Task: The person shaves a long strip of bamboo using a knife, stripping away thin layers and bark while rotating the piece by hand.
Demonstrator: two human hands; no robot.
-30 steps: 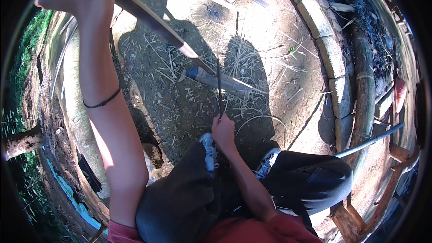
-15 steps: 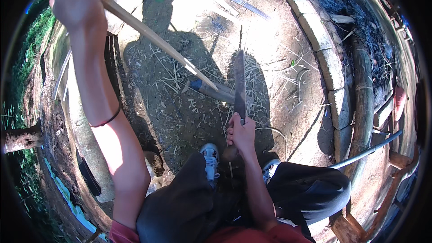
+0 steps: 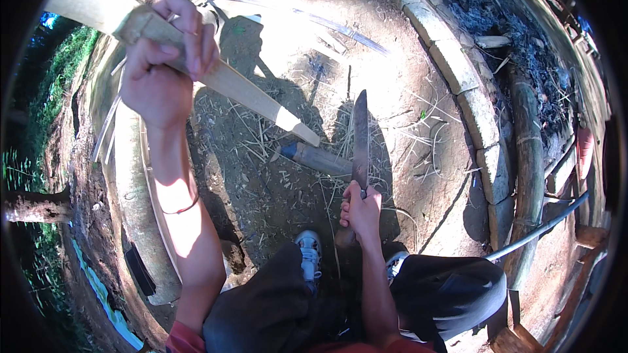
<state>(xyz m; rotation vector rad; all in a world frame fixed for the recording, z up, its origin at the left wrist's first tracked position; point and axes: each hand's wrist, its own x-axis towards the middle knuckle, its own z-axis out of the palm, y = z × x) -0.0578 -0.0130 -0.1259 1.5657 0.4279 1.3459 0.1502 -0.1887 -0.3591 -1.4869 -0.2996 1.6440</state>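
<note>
My left hand (image 3: 160, 82) is raised at the upper left, its fingers curled round a long pale bamboo slat (image 3: 252, 97). The slat slants down to the right, with a node near its wide upper part and a whiter, cut-looking patch near its lower end. In my right hand (image 3: 362, 212), low in the middle, is the handle of a machete (image 3: 360, 134). Its dark blade points away from me, apart from the slat's tip. Beneath both lies a grey-brown rounded piece (image 3: 324, 161) with a dark bluish end, among thin shavings.
A log (image 3: 136, 189) lies along my left side with a black strap-like piece (image 3: 139, 268) on it. On the right, a curved stone border (image 3: 468, 98) edges an ash bed (image 3: 507, 19) and a thick bamboo pole (image 3: 525, 137). Split strips (image 3: 340, 28) lie farther off.
My left hand has come right and slightly nearer, turning the slat so its broad face shows. The machete's tip has swung slightly right; my right hand sits slightly lower.
</note>
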